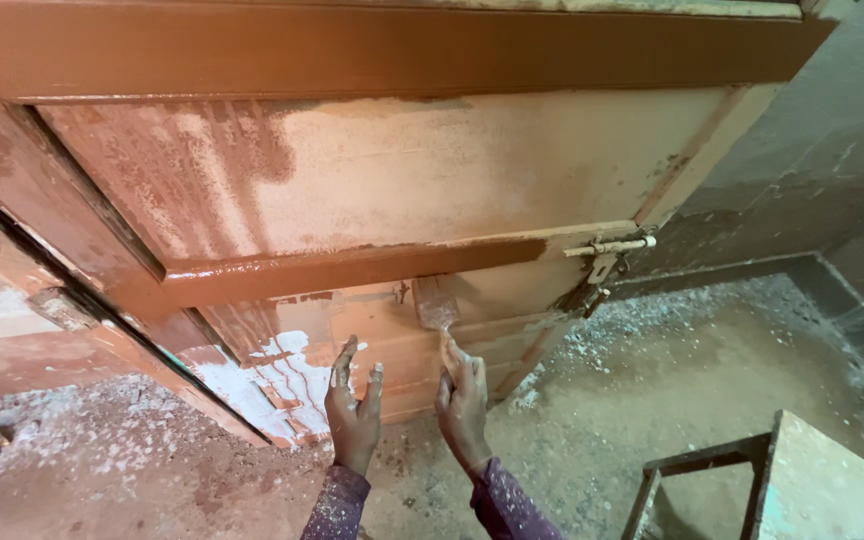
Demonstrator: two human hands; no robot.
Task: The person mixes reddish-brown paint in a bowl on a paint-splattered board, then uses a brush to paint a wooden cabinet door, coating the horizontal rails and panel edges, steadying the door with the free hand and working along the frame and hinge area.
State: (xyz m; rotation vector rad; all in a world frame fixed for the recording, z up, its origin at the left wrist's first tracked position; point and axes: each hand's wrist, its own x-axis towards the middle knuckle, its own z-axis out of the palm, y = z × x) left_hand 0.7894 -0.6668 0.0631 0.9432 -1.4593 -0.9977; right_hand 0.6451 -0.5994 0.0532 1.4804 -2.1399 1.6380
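Right hand point(463, 402) grips paintbrush point(439, 312), bristles against door point(382, 180) | left hand point(352, 405) open, fingers spread, bracing lower panel.

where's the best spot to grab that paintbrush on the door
Probably by its handle, from below. The paintbrush stands bristles-up against the door, its handle pointing down into the right hand, clear of the wet bristles.

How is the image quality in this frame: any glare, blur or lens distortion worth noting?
Head view: wide-angle distortion bows the door frame and tilts the floor; wet paint on the crossbar gives a soft sheen, no harsh glare; the right hand, brush and left hand look sharp; the corner wall is dim.
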